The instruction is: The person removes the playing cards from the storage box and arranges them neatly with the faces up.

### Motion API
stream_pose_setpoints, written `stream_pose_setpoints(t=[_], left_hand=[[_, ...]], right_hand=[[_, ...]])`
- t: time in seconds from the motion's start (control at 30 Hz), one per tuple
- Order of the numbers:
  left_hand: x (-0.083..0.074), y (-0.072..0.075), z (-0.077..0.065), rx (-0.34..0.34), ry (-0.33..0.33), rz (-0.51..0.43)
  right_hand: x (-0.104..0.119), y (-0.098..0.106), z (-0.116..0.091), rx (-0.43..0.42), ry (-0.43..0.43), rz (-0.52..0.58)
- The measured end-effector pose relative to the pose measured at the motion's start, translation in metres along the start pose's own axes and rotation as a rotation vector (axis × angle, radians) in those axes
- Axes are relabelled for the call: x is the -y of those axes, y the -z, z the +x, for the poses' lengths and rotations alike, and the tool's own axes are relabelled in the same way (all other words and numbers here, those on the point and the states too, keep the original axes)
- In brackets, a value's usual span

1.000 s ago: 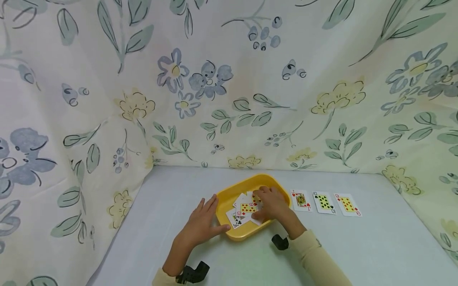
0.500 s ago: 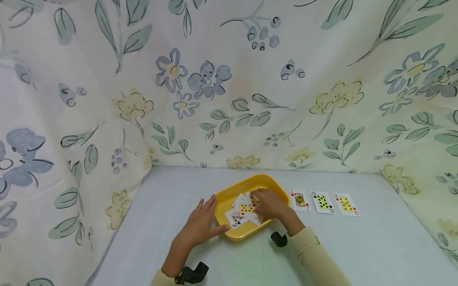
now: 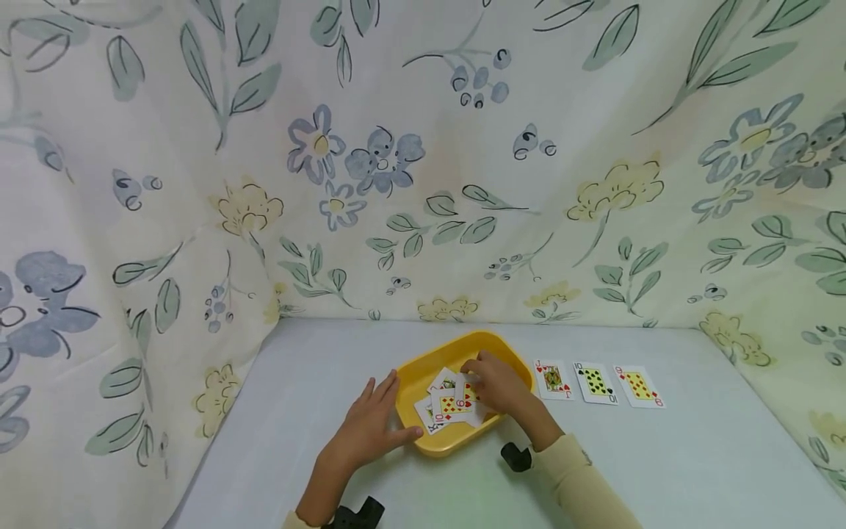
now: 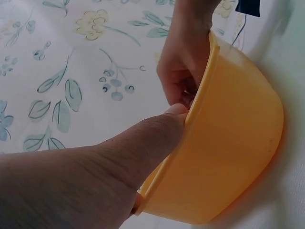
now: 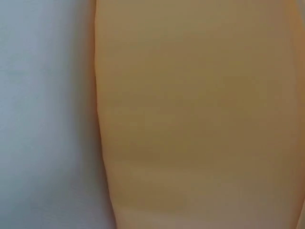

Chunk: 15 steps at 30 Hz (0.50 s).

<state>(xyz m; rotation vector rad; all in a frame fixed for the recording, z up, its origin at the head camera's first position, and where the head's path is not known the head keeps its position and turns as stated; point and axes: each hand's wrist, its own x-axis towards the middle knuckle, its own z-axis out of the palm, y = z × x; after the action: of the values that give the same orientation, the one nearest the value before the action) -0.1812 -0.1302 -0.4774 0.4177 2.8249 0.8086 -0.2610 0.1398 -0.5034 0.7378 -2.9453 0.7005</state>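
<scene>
A yellow plastic tub (image 3: 411,391) with a loose heap of playing cards stands in the middle of the table. My left hand (image 3: 370,426) rests at its left side, fingers spread and fairly straight, thumb on the near rim; the left wrist view shows that thumb (image 4: 157,136) at the edge. Inside the tub, my right hand (image 3: 499,386) has curled fingers and pinches a playing card with red pips (image 3: 468,393) by its upper edge. A ten of diamonds (image 3: 448,408) lies beside that card. The tub's outer wall (image 5: 190,114) fills most of the right wrist view, hiding the right fingers.
Right of the tub, three cards lie face up in a row: a jack of hearts (image 3: 554,380), a black ten (image 3: 596,383) and a red-diamond card (image 3: 640,387). Floral cloth (image 3: 423,162) hangs behind and at both sides of the pale table (image 3: 317,367).
My right fingers have drawn together on a card, which now shows more plainly, tipped up over the heap. The left hand keeps its place. The head view has tilted slightly upward.
</scene>
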Motion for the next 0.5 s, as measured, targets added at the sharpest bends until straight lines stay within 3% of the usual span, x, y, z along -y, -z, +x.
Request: stream_pose_setpoints(t=[0.1,0.3,0.5], left_hand=[[-0.001,0.001,0.001,0.000,-0.006,-0.001],[-0.001,0.000,0.001,-0.001,-0.014,0.004],[0.000,0.000,0.000,-0.008,-0.026,0.010]], right_hand=[[0.001,0.004,-0.002,-0.060,-0.007,0.066],[-0.001,0.022,-0.004,-0.150,-0.104,0.280],[-0.013,0.037,-0.009,-0.180,-0.182,0.383]])
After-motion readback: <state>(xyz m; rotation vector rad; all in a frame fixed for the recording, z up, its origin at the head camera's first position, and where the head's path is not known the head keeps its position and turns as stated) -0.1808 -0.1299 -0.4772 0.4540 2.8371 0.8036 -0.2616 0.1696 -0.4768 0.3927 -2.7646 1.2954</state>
